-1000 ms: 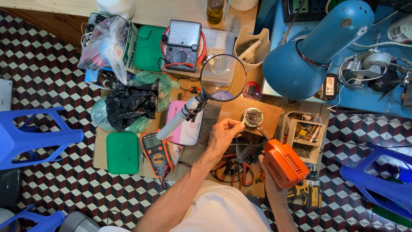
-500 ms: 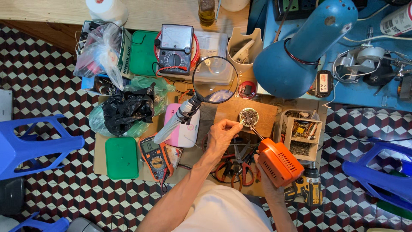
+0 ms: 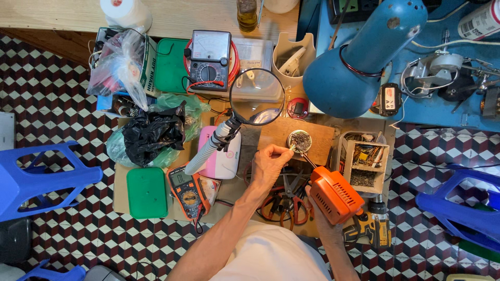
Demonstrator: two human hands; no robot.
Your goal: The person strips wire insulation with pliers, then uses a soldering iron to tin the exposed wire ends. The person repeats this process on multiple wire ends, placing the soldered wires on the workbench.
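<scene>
- Left hand (image 3: 271, 165) fingers pinched narrow on something thin at the rim of a small round tin (image 3: 300, 140); too small to tell what.
- Round tin sits on a wooden board (image 3: 317, 136), filled with grey tangled stuff, touching the fingertips.
- Right hand (image 3: 324, 216) mostly hidden under an orange soldering gun (image 3: 336, 193); fingers wrapped on its body, thin tip pointing up-left toward the tin.
- Red-handled pliers (image 3: 284, 200) lie just below the left hand, between the two forearms.
- Magnifying glass (image 3: 257, 97) on a grey flexible neck hangs above the left hand; pink box (image 3: 223, 155) beside the neck.
- Orange multimeter (image 3: 187, 190) left of the left forearm, green lid (image 3: 147, 192) further left.
- Wooden parts box (image 3: 366, 158) right of the board, yellow drill (image 3: 371, 229) below it.
- Blue lamp (image 3: 364, 54) up right; analog meter (image 3: 209, 61) and black plastic bag (image 3: 153, 132) up left.
- Blue plastic stools (image 3: 36, 177) at both edges on checkered floor (image 3: 62, 114).
</scene>
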